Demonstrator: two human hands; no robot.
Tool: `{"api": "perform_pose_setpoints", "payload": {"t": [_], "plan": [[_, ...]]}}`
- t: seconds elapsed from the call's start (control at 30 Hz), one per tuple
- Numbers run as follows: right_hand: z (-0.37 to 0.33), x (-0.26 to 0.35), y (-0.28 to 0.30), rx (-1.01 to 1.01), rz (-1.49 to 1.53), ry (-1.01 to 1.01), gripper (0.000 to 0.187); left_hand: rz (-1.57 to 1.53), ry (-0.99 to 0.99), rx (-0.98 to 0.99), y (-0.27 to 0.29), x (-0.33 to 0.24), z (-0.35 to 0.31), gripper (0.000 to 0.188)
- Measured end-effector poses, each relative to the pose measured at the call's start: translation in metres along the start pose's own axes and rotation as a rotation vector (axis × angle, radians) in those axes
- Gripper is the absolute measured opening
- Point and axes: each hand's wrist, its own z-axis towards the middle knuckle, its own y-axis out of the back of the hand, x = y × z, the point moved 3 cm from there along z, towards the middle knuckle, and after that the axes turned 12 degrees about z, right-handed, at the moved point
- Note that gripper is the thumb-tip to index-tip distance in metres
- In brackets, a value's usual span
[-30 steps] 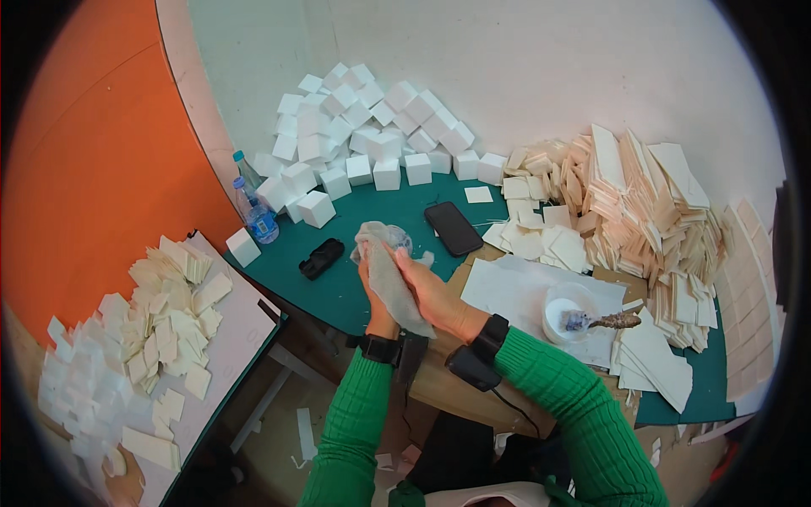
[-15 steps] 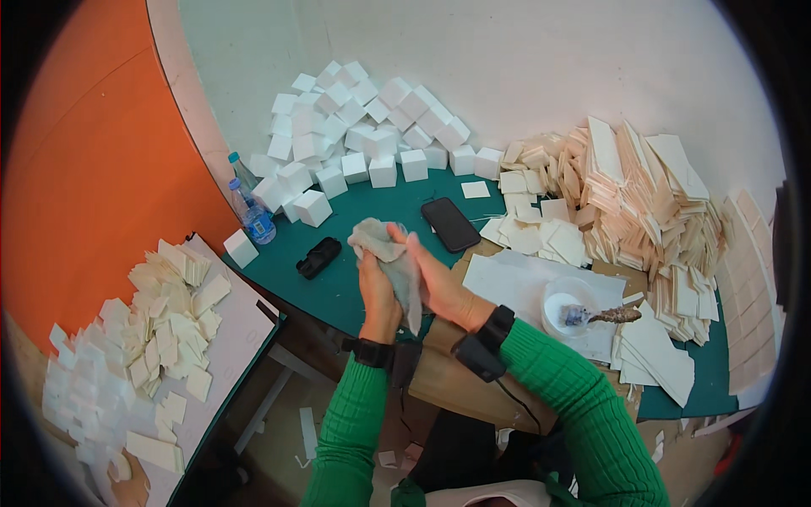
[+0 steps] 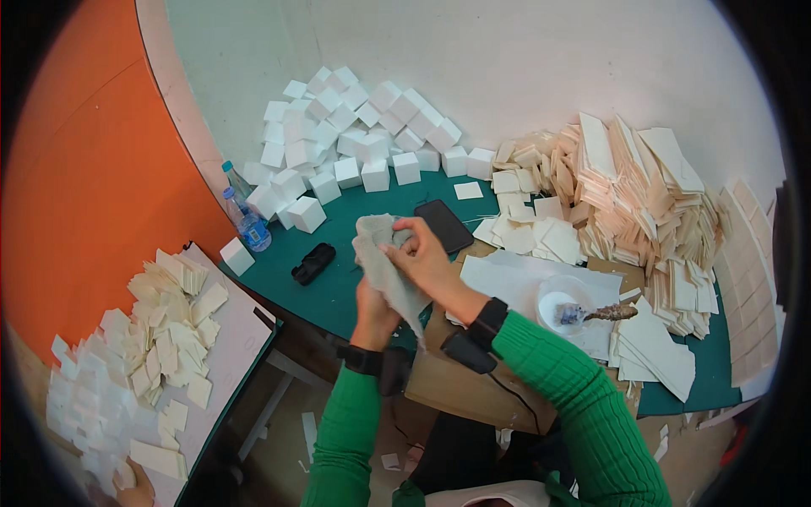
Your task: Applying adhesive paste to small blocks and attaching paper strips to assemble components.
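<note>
A: Both hands busy?
B: Yep. Left hand (image 3: 374, 306) gripping grey cloth (image 3: 387, 266) from below, right hand (image 3: 427, 264) pinching its top edge.
A: Nearby?
B: Black phone (image 3: 444, 226) just beyond right hand, white cubes (image 3: 355, 139) farther back.

White cube pile (image 3: 355, 144), 2 water bottles (image 3: 245, 215), black phone (image 3: 445, 226), glue bowl (image 3: 564, 302)

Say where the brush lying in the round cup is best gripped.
By its handle end, from the right: the brush lies nearly flat with its bristle end in the cup and the handle sticking out over the rim, clear of the card stacks.
</note>
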Motion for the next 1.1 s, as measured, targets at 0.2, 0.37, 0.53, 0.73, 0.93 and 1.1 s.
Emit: {"api": "perform_pose_setpoints", "payload": {"t": [0.2,0.37,0.53,0.73,0.93,1.1], "plan": [[0.008,-0.036,-0.013,-0.112,0.300,0.142,0.022,-0.011,-0.194,-0.046,-0.015,0.012,0.008,0.041],[-0.006,-0.041,-0.017,-0.138,-0.151,0.438,0.025,0.220,-0.172,-0.103,0.006,0.011,0.027,0.043],[-0.005,-0.017,0.005,0.132,0.061,0.293,0.017,-0.047,-0.060,0.119,0.010,0.009,0.030,0.047],[0.005,-0.014,0.009,0.144,0.542,-0.204,0.017,0.024,-0.180,0.242,0.005,0.007,0.006,0.040],[-0.008,-0.018,0.004,0.159,0.700,-0.328,0.016,0.307,-0.362,-0.091,-0.009,0.021,0.003,0.044],[-0.007,-0.034,-0.001,0.043,0.386,-0.122,0.020,0.169,-0.190,-0.184,-0.014,0.002,0.000,0.046]]}}
